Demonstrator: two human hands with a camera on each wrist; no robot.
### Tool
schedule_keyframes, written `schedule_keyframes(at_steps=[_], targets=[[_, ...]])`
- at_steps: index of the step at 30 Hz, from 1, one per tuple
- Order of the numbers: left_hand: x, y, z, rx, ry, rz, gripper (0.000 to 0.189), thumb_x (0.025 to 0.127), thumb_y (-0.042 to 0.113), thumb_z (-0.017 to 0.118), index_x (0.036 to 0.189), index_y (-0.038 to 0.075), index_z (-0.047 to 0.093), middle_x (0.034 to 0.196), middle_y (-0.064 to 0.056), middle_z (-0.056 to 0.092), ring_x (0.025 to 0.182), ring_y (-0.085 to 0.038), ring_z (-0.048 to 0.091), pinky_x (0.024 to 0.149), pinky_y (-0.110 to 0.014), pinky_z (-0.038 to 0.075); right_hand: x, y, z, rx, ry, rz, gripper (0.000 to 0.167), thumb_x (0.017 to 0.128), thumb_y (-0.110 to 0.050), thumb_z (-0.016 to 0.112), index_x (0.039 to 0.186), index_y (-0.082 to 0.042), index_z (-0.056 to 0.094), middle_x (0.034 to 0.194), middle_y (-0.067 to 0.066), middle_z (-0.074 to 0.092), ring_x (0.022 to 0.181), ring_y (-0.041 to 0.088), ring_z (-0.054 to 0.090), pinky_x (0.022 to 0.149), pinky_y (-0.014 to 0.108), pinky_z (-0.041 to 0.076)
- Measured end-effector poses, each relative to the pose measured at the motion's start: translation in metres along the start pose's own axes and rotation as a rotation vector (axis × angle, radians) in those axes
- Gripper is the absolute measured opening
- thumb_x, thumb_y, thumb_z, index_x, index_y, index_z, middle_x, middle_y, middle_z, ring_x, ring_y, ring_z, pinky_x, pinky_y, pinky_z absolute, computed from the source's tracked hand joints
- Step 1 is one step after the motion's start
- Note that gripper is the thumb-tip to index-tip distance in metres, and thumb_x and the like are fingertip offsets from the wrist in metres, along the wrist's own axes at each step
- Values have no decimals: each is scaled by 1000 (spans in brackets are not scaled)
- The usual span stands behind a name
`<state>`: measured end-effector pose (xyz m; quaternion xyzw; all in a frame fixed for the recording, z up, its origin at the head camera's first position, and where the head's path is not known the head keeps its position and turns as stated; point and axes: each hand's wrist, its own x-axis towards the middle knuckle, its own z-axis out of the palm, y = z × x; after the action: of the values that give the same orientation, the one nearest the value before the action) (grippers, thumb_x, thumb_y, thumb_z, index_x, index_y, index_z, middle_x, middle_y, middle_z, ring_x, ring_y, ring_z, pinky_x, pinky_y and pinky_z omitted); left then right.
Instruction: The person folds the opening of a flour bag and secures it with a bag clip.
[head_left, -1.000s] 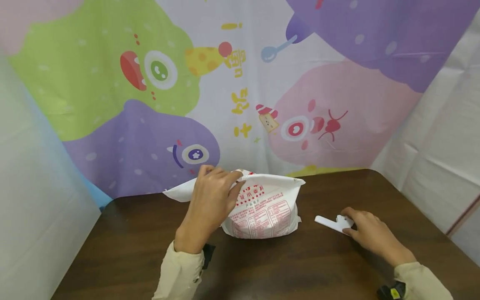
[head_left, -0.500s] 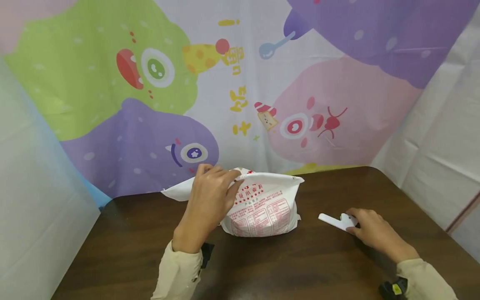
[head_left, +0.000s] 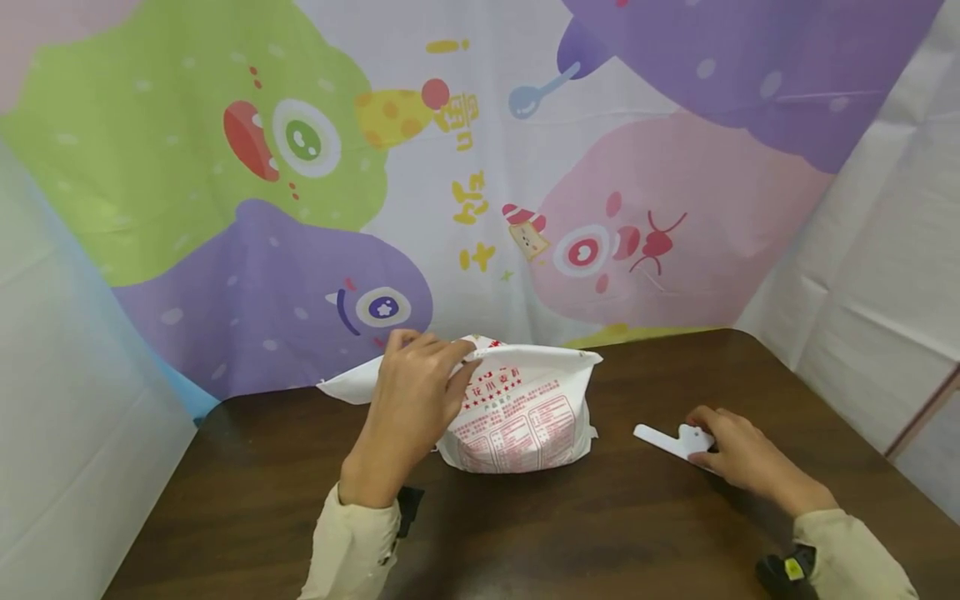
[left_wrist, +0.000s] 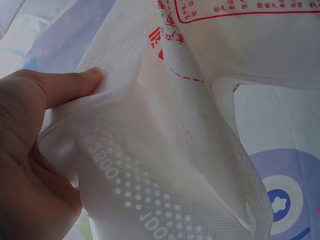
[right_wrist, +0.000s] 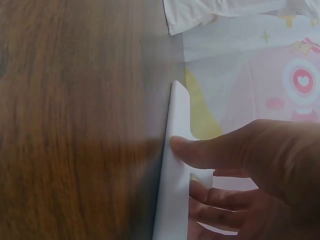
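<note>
A white flour bag (head_left: 525, 417) with red print stands on the brown table, its top edge raised and spread. My left hand (head_left: 412, 387) pinches that top edge left of its middle. In the left wrist view the thumb (left_wrist: 75, 86) lies on the bag's plastic, and the creased inside of the bag (left_wrist: 160, 125) shows. To the right of the bag, my right hand (head_left: 750, 462) holds a white plastic bag clip (head_left: 663, 442) by its hinged end, low over the table. The right wrist view shows the thumb pressed against the clip's long bar (right_wrist: 175, 195).
The brown table (head_left: 540, 542) runs back to a hanging cloth (head_left: 487, 167) printed with cartoon monsters. White sheets hang at the left (head_left: 45, 400) and right (head_left: 847, 292). Each wrist wears a dark strap device, the right one (head_left: 787, 571) with a yellow mark.
The whole head view has shifted slightly to the left. Relative to the bag, the right hand and clip have moved a little to the right. The left hand keeps its grip on the bag.
</note>
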<state>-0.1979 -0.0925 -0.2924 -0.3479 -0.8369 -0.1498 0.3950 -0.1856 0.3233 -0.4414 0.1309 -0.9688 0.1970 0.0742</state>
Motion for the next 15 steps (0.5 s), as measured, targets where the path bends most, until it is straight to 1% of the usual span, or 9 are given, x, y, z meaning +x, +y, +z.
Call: schedule_keyframes(at_steps=[3, 7, 12, 15], targets=[[0, 0, 0, -5, 0, -1, 9, 85, 8, 77, 94, 9, 75, 76, 0, 73, 69, -19, 64, 83, -43, 43, 0, 2, 0, -12, -5, -21, 46, 73, -11, 86, 111, 4, 63, 95, 11, 66, 85, 27, 62, 69, 47, 51], [0, 0, -1, -7, 0, -2, 10, 85, 9, 77, 95, 8, 75, 77, 0, 73, 70, -18, 64, 83, -43, 43, 1, 5, 0, -19, -17, -30, 45, 73, -13, 86, 108, 6, 65, 91, 9, 65, 81, 23, 59, 68, 42, 49], [0, 0, -1, -6, -3, 2, 11, 85, 9, 78, 96, 8, 76, 77, 0, 73, 70, -18, 64, 83, -43, 43, 0, 6, -1, -23, -26, -29, 44, 73, -16, 87, 104, 6, 66, 89, 7, 62, 79, 19, 56, 67, 38, 48], [-1, -1, -1, -4, -2, 3, 10, 85, 9, 78, 95, 9, 76, 77, 0, 73, 70, -18, 64, 83, -43, 43, 1, 4, -3, -22, -51, -36, 43, 72, -16, 88, 103, 5, 66, 90, 6, 63, 79, 18, 57, 66, 38, 48]])
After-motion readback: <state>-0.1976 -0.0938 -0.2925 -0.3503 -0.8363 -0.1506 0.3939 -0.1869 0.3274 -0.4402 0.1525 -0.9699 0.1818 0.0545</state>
